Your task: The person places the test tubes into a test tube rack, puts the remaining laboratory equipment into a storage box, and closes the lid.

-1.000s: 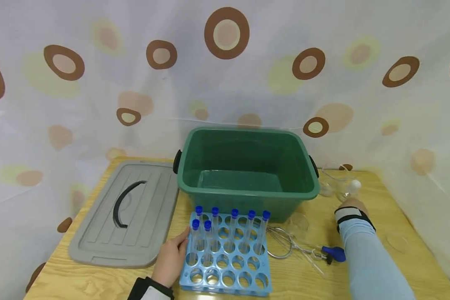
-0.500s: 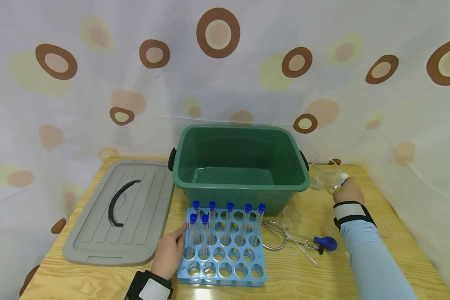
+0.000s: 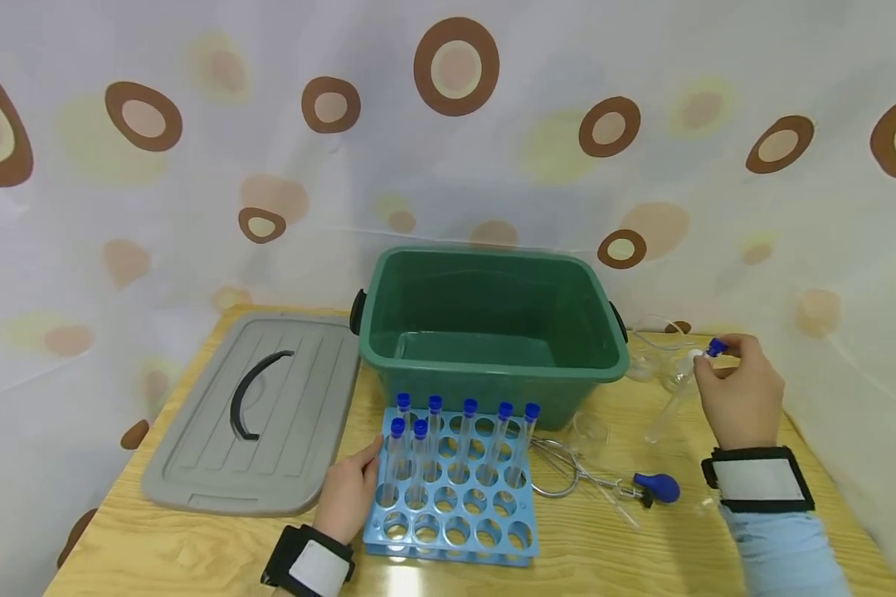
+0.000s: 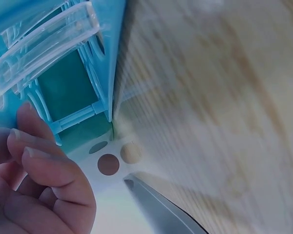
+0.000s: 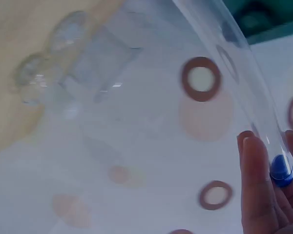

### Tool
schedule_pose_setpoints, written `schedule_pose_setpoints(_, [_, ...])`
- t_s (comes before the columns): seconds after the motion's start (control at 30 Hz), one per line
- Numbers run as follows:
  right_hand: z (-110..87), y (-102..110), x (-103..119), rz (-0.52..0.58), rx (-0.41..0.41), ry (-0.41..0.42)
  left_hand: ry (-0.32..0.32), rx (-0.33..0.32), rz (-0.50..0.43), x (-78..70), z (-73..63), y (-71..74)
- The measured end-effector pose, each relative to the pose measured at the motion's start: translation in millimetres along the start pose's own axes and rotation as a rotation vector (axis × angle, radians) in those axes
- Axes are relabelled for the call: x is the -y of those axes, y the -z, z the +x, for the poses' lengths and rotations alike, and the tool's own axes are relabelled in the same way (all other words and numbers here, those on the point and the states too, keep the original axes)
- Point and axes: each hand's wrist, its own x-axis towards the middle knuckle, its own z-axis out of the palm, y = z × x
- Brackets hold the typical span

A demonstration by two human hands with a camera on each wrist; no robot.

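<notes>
My right hand (image 3: 742, 394) pinches a clear test tube (image 3: 670, 413) near its blue cap (image 3: 717, 347), above the table's right side. The tube slants, its rounded end pointing down and left. In the right wrist view, finger and thumb sit on both sides of the tube (image 5: 249, 83) just by the cap (image 5: 282, 170). My left hand (image 3: 343, 493) grips the left edge of a light-blue test tube rack (image 3: 448, 554). Several blue-capped tubes stand in the rack's back and left holes. In the left wrist view, curled fingers meet the rack (image 4: 71, 119); the thumb is partly hidden.
Behind the rack stands a green bin (image 3: 493, 373); a grey lid (image 3: 202, 464) with a black handle lies left. Right of the rack are metal ringed tools (image 3: 556, 489), a glass rod (image 3: 620, 507) and a blue rubber bulb (image 3: 660, 487). Clear glassware (image 3: 642, 365) stands at the back right.
My right hand has come away from the back-right glassware, moving right and lifting a blue-capped test tube that now shows tilted. My left hand stays at the rack. The head view has shifted slightly.
</notes>
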Motion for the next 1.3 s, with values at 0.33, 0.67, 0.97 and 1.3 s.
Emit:
schedule_pose_setpoints(0.33, [-32.5, 33, 50, 0.159, -0.178, 0.243, 0.005, 0.0, -0.005, -3.3, 3.6, -2.4])
schedule_pose_setpoints(0.67, [-52.5, 48, 92, 0.324, -0.119, 0.367, 0.014, -0.005, -0.003, -3.3, 3.4, -3.0])
schedule_pose_setpoints(0.97, [-64.0, 46, 114, 0.409, -0.084, 0.543, 0.026, 0.006, -0.009, -3.2, 2.4, -1.7])
schedule_pose_setpoints(1.3, [-89.6, 19, 129, 0.409, 0.068, 0.671, 0.034, 0.009, -0.014, -2.1, -0.4, -1.6])
